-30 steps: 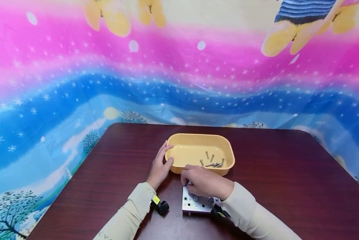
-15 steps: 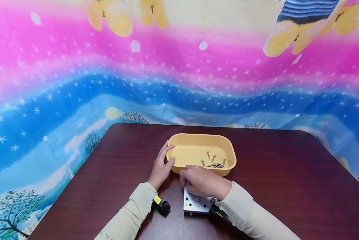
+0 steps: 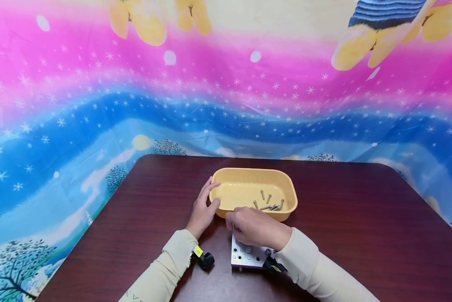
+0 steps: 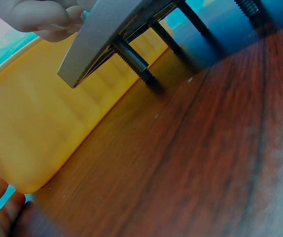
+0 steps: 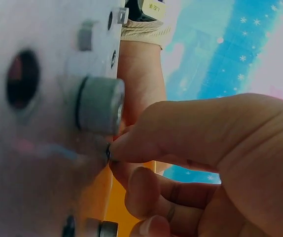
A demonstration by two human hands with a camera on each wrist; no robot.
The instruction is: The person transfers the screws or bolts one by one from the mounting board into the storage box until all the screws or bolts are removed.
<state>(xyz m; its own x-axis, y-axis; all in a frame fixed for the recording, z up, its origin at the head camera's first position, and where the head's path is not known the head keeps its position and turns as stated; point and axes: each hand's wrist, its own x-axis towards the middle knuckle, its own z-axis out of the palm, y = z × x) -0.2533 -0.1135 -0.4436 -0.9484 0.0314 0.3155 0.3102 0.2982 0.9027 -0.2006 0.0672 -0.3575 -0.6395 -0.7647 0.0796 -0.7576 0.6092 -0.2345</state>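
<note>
In the head view, my right hand [image 3: 257, 226] is over the far left corner of a silver metal plate [image 3: 244, 260]. Thumb and index finger pinch a small bolt [image 5: 108, 152] at the plate's surface, mostly hidden by the fingertips. Other bolts stand in the plate, among them a thick round bolt head [image 5: 99, 104] in the right wrist view. Threaded bolt shanks [image 4: 131, 57] stick out beneath the plate in the left wrist view. My left hand [image 3: 203, 209] rests against the left end of a yellow bin [image 3: 253, 171], fingertips at its rim, fingers loosely extended.
Several loose bolts [image 3: 268, 199] lie in the right part of the bin, just beyond the plate. Both stand on a dark red wooden table [image 3: 346, 218]. A printed cloth [image 3: 226, 84] hangs behind the table's far edge.
My right fingers have shifted slightly at the same corner of the plate, with a small turn of the fingertips. The left hand and the bin stay together; the head view has moved a little.
</note>
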